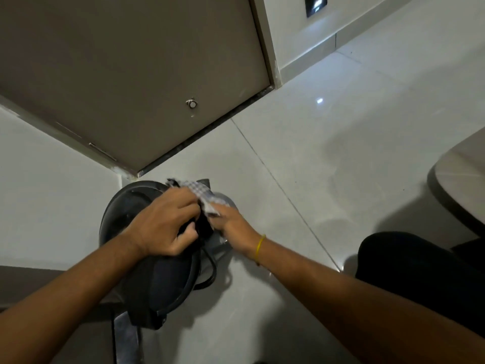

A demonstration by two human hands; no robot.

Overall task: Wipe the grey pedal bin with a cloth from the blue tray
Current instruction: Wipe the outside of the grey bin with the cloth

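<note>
Fingers [183, 203] of both hands clutch checked cloth [203, 194] atop pedal bin [162, 279].

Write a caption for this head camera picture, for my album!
Two hands, left hand and right hand, press a checked cloth onto the grey pedal bin by a door.

A brown door [126, 74] stands shut above pale glossy floor tiles [328, 153], with a small round doorstop [192, 103] low on it. A dark wall panel [316, 5] sits at upper right.
</note>
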